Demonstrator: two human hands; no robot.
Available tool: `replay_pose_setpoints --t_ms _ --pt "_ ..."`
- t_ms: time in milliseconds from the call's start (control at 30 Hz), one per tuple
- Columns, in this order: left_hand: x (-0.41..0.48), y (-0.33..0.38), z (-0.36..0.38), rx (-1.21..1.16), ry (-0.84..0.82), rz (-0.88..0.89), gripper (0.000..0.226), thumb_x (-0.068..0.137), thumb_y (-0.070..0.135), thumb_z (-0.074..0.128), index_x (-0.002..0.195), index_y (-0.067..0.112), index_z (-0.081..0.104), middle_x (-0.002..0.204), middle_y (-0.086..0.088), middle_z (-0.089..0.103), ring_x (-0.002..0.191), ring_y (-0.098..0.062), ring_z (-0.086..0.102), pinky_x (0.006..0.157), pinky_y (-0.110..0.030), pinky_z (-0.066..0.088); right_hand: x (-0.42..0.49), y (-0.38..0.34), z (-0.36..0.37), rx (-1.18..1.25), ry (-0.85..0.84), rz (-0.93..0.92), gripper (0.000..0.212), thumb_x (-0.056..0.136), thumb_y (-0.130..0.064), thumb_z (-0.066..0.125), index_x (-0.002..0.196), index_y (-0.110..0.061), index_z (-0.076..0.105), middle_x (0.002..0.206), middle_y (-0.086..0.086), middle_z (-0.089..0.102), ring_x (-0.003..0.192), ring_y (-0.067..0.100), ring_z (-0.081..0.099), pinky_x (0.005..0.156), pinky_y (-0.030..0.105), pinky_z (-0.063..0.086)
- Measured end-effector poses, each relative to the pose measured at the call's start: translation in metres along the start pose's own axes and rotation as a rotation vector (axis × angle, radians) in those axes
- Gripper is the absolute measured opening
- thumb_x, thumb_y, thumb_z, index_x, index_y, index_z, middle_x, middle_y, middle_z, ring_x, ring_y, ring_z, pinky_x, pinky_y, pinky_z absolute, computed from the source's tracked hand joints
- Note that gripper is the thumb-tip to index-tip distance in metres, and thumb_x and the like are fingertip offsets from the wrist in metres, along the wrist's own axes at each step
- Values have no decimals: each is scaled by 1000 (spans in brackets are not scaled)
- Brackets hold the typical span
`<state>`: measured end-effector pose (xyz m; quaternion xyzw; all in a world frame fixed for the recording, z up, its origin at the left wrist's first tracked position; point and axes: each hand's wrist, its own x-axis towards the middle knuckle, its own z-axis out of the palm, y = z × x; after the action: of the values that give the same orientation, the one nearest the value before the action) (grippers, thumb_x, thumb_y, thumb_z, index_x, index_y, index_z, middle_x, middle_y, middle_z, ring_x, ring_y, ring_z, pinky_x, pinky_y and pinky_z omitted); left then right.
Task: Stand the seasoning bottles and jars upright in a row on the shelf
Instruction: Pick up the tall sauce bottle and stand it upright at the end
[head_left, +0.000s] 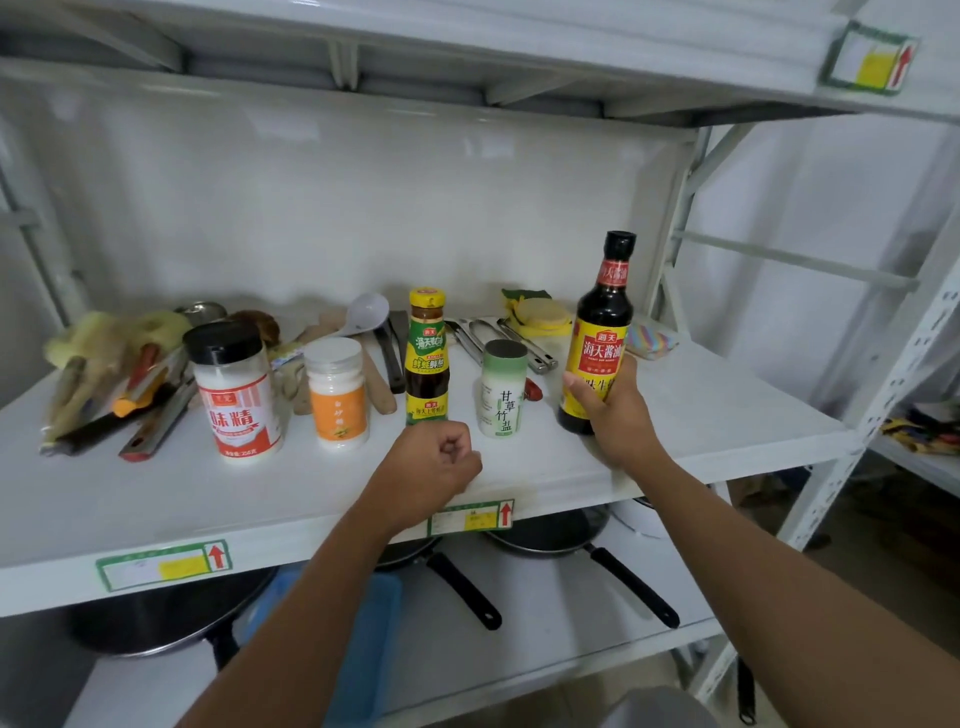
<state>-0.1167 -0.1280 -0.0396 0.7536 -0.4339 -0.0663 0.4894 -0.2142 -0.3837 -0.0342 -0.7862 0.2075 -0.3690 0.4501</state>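
On the white shelf several seasoning containers stand upright in a row. From the left: a black-capped MSG jar, a white jar with an orange label, an oyster sauce bottle with a yellow cap, and a pale green bamboo salt jar. At the right end, my right hand grips the lower part of a tall dark soy sauce bottle, upright with its base at the shelf surface. My left hand is closed in a fist, empty, just in front of the oyster sauce bottle.
Behind the row lie a white ladle, metal tongs, a yellow cloth, a striped sponge and knives and tools at left. Frying pans sit on the shelf below. Another rack stands at right.
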Motion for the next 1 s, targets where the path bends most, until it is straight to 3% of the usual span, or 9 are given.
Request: replay_pose_setpoints --t_ms 200,367,533,667,1000 --pt "0 -2 1 -12 9 -12 36 93 7 70 62 19 53 52 6 57 51 -9 55 61 -30 50 4 5 0 -171 -183 65 68 93 -49 70 144 -20 35 121 -3 60 103 18 60 77 26 45" --pt "1 -1 2 20 17 -10 36 92 9 70 63 19 53 52 8 57 52 -7 55 62 -29 50 2 5 2 -238 -152 77 72 82 -45 82 140 -22 45 118 -8 59 104 15 59 84 27 42" --pt "1 -2 2 49 24 -11 34 92 12 70 63 19 54 53 9 58 55 -8 56 64 -32 52 -1 4 3 -283 -107 75 71 76 -35 86 135 -21 48 113 -4 61 95 14 59 67 19 41" --pt "1 -1 2 68 20 -13 33 93 13 70 64 18 55 53 12 57 53 -3 54 63 -27 50 -1 2 2 -261 -91 104 72 76 -31 86 134 -20 45 112 -1 61 95 15 60 65 20 42" --pt "0 0 2 84 23 -14 33 93 11 70 64 16 54 50 14 56 49 0 52 58 -18 45 -3 1 0 -249 -53 79 74 79 -34 87 137 -18 43 117 -3 59 101 17 58 79 28 43"
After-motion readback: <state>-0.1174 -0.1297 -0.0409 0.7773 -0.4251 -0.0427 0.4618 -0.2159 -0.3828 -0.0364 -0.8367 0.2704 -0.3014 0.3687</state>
